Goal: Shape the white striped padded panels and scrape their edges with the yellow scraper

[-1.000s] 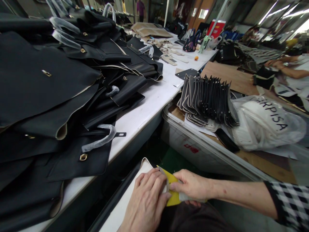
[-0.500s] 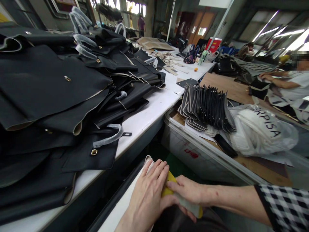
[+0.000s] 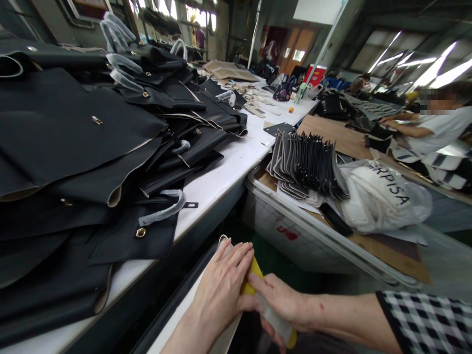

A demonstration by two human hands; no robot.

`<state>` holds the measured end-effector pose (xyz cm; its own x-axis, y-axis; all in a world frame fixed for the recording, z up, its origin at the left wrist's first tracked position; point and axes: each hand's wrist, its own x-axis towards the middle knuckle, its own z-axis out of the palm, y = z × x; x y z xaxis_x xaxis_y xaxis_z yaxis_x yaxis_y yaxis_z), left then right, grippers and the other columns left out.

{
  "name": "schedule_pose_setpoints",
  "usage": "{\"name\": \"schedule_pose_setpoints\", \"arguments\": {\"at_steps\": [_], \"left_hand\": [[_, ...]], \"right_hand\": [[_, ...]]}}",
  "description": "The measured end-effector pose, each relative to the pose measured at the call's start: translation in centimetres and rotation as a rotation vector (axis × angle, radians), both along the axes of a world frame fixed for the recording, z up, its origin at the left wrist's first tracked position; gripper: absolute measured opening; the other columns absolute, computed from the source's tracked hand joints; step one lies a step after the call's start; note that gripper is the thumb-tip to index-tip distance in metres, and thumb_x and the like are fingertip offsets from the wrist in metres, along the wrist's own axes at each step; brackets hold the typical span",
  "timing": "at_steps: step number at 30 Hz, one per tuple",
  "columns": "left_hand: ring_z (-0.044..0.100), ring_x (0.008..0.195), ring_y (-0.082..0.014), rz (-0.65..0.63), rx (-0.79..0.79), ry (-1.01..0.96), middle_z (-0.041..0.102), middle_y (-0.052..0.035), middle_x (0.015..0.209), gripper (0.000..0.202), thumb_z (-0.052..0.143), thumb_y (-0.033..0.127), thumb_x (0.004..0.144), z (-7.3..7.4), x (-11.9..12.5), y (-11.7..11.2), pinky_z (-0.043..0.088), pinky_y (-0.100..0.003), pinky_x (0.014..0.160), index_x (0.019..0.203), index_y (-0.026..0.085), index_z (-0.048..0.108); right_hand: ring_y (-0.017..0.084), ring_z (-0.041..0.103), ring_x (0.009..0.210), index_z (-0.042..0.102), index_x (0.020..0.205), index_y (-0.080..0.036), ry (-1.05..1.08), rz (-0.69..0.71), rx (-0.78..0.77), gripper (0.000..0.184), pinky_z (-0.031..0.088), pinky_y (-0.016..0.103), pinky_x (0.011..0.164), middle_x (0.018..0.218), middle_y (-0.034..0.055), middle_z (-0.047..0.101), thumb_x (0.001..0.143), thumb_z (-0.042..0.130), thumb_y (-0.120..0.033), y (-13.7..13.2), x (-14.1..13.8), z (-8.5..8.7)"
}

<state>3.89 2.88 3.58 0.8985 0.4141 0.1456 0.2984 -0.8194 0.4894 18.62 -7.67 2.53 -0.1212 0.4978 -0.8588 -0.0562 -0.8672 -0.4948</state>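
Note:
Low in the middle of the head view, my left hand (image 3: 223,287) lies flat with outstretched fingers on a long white-faced piece (image 3: 177,317). A black edge (image 3: 171,300) runs along its left side. To the right, my right hand (image 3: 282,300) is wrapped around a yellow-and-grey hand tool (image 3: 275,317). Its yellow front end rests close beside my left fingers and thumb, and my fingers hide part of it, so its exact kind cannot be made out. The lower end of the tool sticks out below my right palm.
Black leather bag pieces (image 3: 73,118) are heaped on the white table (image 3: 217,184) at left. Upright black flaps (image 3: 309,162), a dark phone-like slab (image 3: 335,220) and a plastic bag (image 3: 383,196) lie on a clear-sided bin (image 3: 287,238). A co-worker (image 3: 431,128) sits at far right.
My view has turned slightly to the right. My right hand and the tool have shifted a little down and left. My left hand stays flat on the white-faced piece.

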Motion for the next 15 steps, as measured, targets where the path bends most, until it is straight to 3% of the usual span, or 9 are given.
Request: {"name": "schedule_pose_setpoints", "arguments": {"at_steps": [4,7,11,15], "left_hand": [[0.051,0.13,-0.0275,0.028,-0.037,0.04,0.052,-0.0116,0.144,0.081,0.081,0.055,0.067,0.6,0.0,0.4,0.023,-0.051,0.12,0.134,0.02,0.053],[0.055,0.125,-0.0286,0.021,-0.079,0.088,0.055,-0.0113,0.141,0.069,0.083,0.045,0.065,1.5,-0.2,1.0,0.019,-0.056,0.118,0.126,0.023,0.06],[0.056,0.124,-0.0288,0.005,-0.199,0.183,0.061,-0.008,0.136,0.048,0.078,0.039,0.072,2.9,-0.2,2.3,0.021,-0.059,0.113,0.117,0.025,0.066],[0.066,0.102,-0.0245,0.076,-0.214,0.262,0.073,-0.003,0.108,0.015,0.07,0.035,0.083,3.8,1.0,3.4,0.034,-0.052,0.098,0.094,0.024,0.071]], "right_hand": [[0.014,0.046,0.026,0.053,0.066,-0.016,-0.009,0.009,-0.04,0.072,0.036,0.021,0.027,0.037,0.0042,0.05,0.096,0.017,-0.07,0.0,-1.6,-0.3],[0.014,0.044,0.025,0.049,0.081,-0.019,0.015,-0.009,-0.041,0.061,0.033,0.019,0.028,0.037,0.0014,0.051,0.099,0.013,-0.064,0.0,-2.5,-0.5],[0.014,0.045,0.027,0.046,0.075,-0.019,0.02,0.013,-0.041,0.057,0.036,0.02,0.03,0.036,0.0017,0.048,0.102,0.011,-0.055,0.3,-3.3,-0.9],[0.014,0.045,0.029,0.046,0.077,-0.02,0.019,0.003,-0.03,0.061,0.038,0.021,0.033,0.039,0.0014,0.05,0.096,0.014,-0.069,0.4,-4.2,-2.0]]}}
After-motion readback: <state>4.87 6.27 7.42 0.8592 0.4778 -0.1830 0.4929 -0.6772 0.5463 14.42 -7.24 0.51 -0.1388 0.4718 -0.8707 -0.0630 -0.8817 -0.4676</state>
